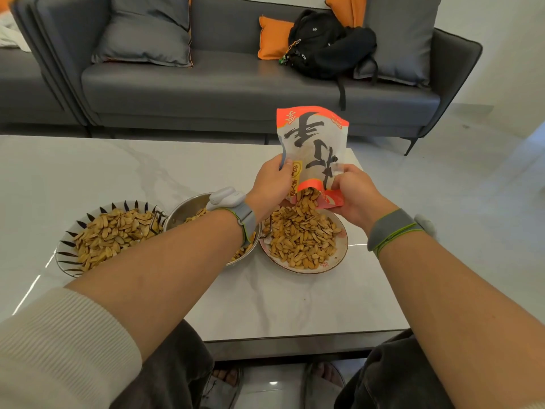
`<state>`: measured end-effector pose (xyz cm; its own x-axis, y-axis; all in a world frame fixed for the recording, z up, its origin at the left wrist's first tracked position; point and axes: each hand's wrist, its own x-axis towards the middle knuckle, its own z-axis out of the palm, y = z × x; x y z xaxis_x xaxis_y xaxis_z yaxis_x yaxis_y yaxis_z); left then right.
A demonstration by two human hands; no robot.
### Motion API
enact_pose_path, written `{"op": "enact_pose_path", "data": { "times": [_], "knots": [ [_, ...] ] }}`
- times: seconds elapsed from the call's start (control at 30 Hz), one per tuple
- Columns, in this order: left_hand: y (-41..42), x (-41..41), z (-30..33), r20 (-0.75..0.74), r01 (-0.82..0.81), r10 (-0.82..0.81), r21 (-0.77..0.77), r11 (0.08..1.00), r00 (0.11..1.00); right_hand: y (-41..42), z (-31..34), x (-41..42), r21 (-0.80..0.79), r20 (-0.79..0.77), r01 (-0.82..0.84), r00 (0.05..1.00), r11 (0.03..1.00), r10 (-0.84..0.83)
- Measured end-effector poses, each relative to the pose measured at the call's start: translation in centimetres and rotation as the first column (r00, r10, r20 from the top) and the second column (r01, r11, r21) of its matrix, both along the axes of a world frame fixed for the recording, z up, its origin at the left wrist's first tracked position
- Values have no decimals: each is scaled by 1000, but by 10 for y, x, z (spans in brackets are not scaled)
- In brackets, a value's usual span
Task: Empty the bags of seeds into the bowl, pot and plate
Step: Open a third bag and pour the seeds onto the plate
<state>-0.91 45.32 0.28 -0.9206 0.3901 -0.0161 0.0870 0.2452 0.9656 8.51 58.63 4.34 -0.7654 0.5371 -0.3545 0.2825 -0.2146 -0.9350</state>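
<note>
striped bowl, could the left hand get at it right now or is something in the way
Probably not right away: the left hand grips the seed bag over the plate. The striped bowl sits uncovered beside that forearm, so nothing blocks it.

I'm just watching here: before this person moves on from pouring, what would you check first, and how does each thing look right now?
1. Bag upside down, mouth over the plate: ok.
2. Both hands gripping the bag, left hand and right hand: ok.
3. Seeds landing on the plate, none seen on the table: ok.
4. Bag fully emptied: not ok, seeds are at its mouth.
5. Room left on the plate: cannot tell; the heap nears the rim.
6. Bowl and pot already hold seeds: ok.
</note>
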Motion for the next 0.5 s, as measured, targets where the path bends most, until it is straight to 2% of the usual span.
{"op": "enact_pose_path", "data": {
  "times": [0.5],
  "knots": [
    [-1, 2, 4, 17, -7, 6, 43, 999, 1000, 3, 4, 1, 0, -21, 0, 1000, 1000, 0]
  ]
}}
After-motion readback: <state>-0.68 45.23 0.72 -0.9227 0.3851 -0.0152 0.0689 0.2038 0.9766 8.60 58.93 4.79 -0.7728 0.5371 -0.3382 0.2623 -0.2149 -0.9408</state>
